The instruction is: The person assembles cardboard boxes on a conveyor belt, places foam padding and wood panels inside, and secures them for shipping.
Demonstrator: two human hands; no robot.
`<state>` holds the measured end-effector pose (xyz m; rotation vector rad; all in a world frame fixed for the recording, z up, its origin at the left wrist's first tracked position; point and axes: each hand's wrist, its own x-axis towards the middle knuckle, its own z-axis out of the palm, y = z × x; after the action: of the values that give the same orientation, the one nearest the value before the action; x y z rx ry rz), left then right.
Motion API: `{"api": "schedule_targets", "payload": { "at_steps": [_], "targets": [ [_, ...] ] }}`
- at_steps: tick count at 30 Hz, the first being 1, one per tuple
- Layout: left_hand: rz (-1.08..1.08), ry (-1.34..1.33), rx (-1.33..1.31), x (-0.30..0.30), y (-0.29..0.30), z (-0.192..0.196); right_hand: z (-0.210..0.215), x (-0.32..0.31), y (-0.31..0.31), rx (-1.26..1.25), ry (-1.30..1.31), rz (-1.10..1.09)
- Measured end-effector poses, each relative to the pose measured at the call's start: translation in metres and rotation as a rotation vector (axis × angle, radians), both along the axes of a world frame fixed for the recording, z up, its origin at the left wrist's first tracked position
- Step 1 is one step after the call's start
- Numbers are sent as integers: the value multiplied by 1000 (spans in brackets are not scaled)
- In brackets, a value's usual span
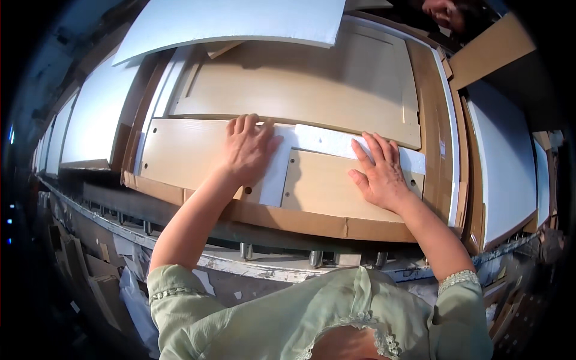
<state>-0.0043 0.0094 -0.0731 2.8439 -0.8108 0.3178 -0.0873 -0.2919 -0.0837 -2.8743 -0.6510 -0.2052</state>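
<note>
White foam, two strips, in the near part of an open carton (pixel 288 216). Short strip (pixel 276 183) runs near-to-far between the pale left panel (pixel 186 144) and right panel (pixel 327 186); long strip (pixel 324 141) runs left-right along the right panel's far edge. Left hand (pixel 247 150): fingers bent at the short strip's far end, over the left panel; can't tell if it's gripping. Right hand (pixel 381 174): fingers slightly spread, thumb out, fingers across the long strip, palm over the right panel. Both small panels have dark holes. Beyond: larger framed panel (pixel 300 78) in the same carton, white sheet (pixel 240 21) over its far-left part. More cartons left and right, white sheets on top. Roller conveyor (pixel 288 273) under the near side. Co-worker (pixel 441 12) at far right, partly visible.
</note>
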Motion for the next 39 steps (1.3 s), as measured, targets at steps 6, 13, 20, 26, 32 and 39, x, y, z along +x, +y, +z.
{"api": "schedule_targets", "payload": {
  "at_steps": [6, 13, 20, 26, 32, 39],
  "targets": [
    [32, 170, 71, 16, 23, -1, 21, 58, -1, 316, -12, -33],
    [70, 129, 183, 18, 24, 2, -17, 68, -13, 369, -269, -197],
    [229, 308, 48, -22, 12, 34, 22, 31, -28, 317, -15, -11],
    [249, 512, 120, -73, 2, 43, 41, -41, -44, 52, 523, -47],
    [279, 254, -48, -80, 5, 43, 47, -33, -31, -14, 525, -65],
    [353, 114, -122, -71, 29, 23, 33, -22, -16, 48, 401, -36]
  ]
}}
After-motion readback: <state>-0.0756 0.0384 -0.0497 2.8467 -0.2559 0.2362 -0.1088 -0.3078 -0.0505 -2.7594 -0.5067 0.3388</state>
